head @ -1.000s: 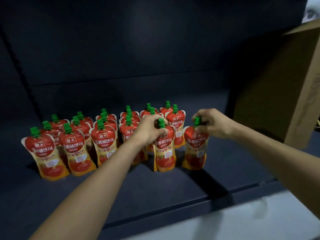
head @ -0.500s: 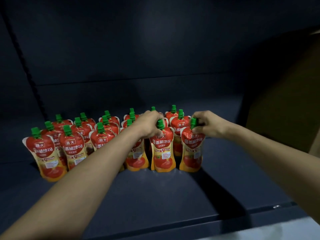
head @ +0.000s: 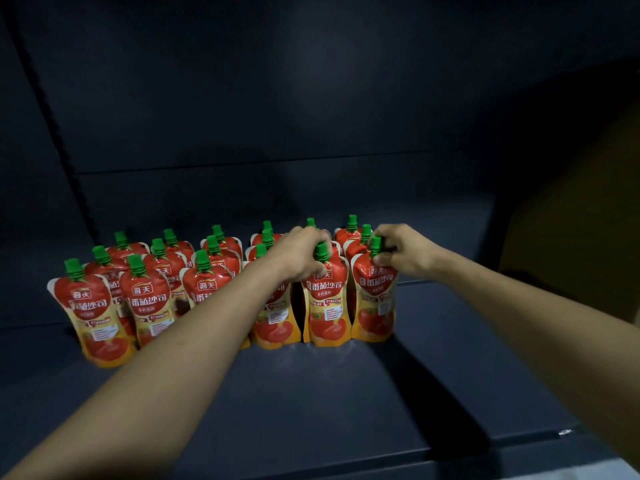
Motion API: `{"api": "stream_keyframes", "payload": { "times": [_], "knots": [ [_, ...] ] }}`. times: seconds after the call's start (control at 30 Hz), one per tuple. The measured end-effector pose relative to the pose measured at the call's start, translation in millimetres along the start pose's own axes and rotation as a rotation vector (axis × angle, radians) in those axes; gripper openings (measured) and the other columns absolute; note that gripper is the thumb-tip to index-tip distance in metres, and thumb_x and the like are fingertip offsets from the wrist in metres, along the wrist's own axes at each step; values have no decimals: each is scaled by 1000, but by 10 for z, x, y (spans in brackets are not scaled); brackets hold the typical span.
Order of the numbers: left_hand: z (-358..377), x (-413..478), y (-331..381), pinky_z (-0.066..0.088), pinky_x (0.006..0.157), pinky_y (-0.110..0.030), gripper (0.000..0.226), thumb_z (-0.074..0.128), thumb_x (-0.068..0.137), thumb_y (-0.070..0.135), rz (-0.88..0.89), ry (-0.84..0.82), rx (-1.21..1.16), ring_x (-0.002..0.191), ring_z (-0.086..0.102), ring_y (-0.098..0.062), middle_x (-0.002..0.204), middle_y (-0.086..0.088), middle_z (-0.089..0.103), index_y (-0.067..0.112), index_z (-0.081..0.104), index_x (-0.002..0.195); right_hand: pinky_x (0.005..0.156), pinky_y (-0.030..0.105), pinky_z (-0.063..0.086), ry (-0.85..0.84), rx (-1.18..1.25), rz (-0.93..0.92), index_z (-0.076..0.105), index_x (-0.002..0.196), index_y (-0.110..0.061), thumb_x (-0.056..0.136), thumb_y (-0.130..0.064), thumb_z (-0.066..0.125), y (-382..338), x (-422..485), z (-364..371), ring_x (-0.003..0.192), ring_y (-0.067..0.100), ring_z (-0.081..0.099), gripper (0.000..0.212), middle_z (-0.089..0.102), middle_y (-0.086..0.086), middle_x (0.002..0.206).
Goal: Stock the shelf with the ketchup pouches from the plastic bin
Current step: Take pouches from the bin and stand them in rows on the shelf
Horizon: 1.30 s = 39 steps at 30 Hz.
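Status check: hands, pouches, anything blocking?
Left hand and right hand each grip a front-row ketchup pouch by its cap. Both pouches upright on the shelf. Nothing blocking.

Ketchup pouches stand upright in rows on the shelf, filling its far left and middle, with bare shelf in front of them and to their right. The left hand rests on the top of one front-row pouch, and the right hand on the top of the rightmost pouch just beside it. A cardboard box stands at the far right.
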<state>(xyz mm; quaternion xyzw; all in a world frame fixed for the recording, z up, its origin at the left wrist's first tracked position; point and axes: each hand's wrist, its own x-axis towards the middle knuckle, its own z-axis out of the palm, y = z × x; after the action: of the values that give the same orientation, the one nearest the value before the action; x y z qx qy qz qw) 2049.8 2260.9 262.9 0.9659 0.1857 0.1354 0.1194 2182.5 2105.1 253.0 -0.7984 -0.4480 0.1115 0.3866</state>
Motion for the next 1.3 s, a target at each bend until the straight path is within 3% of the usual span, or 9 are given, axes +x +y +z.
{"api": "stream_keyframes", "payload": {
  "times": [0.47,0.67,0.77,0.87,1.0,1.07,1.17,1.3],
  "knots": [
    [31,32,-43,54,89,-39,25,76,81,18,-11,0,5,112,56,-22,120,-1,56,30,57,94,94,47,52,21,-75,10,53,117,-14,86,-3,64,28,31,8,112,26,60,35,64,11,119],
    [56,-1,-28,54,91,-40,38,73,84,27,-49,-5,7,116,55,-25,131,-4,52,33,53,115,92,42,53,74,-115,4,46,129,-20,88,-13,65,44,-31,58,115,25,58,46,58,7,126],
    [56,-74,1,50,98,-41,56,73,84,31,-34,35,7,121,53,-23,135,-3,53,29,45,133,97,43,49,178,-201,-24,40,137,-20,89,-21,64,51,-118,110,124,25,49,54,48,6,137],
    [96,-216,43,38,109,-40,69,71,85,34,12,180,63,134,39,-20,145,0,44,27,35,144,107,45,39,303,-306,-45,37,141,-21,89,-27,63,55,-299,180,134,23,37,59,39,4,145],
    [347,-557,130,23,118,-36,68,64,88,41,114,386,8,142,28,-15,152,5,36,27,33,147,108,40,33,450,-349,-82,39,141,-24,92,-33,57,126,-766,350,137,20,32,53,34,0,150],
    [561,-770,245,26,118,-38,65,59,88,47,193,437,-83,141,32,-17,151,4,39,23,39,145,104,34,31,526,-326,-87,41,139,-25,94,-35,53,209,-1108,467,135,17,35,48,36,-3,149],
    [1003,-1116,494,35,111,-40,63,49,85,51,314,439,-190,133,44,-21,143,1,50,18,48,139,94,29,32,644,-289,-46,43,136,-28,97,-36,49,417,-1737,701,128,13,42,41,44,-8,141],
    [1570,-1544,962,35,106,-31,58,49,88,51,416,300,-309,128,46,-14,139,5,53,23,47,138,83,29,44,753,-248,134,41,133,-34,95,-35,51,788,-2635,918,117,9,50,39,50,-15,131]
  ]
}}
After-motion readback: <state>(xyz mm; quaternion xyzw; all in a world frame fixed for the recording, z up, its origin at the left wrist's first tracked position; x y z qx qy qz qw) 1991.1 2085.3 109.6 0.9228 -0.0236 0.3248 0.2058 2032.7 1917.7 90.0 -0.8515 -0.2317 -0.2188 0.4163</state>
